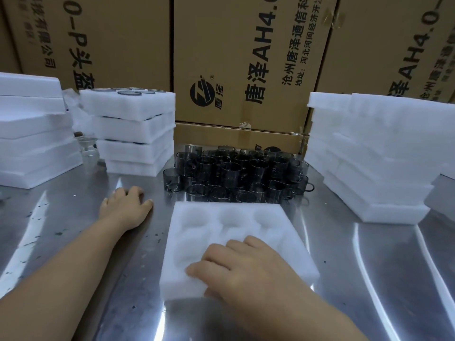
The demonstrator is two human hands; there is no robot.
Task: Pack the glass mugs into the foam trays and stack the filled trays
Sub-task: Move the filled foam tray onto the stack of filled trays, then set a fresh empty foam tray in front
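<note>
i see the left grip [125,207] lying on the steel counter [369,267], fingers loosely curled, holding nothing. my right grip [248,271] rests released, fingers laid over the near part of a foam tray [229,225] that sits flat on the counter in front of me, its pockets bare. just behind that tray stands a tight cluster of dark glass mugs [236,175], upright on the counter. to the far left of them is a stack of filled trays [135,134], with mug rims showing in the top one. at the left edge lies a pile of foam slabs [32,134]. on the right is a stack of foam trays [369,156]; i cannot tell their contents. printed cardboard boxes [246,57] wall off the back.
</note>
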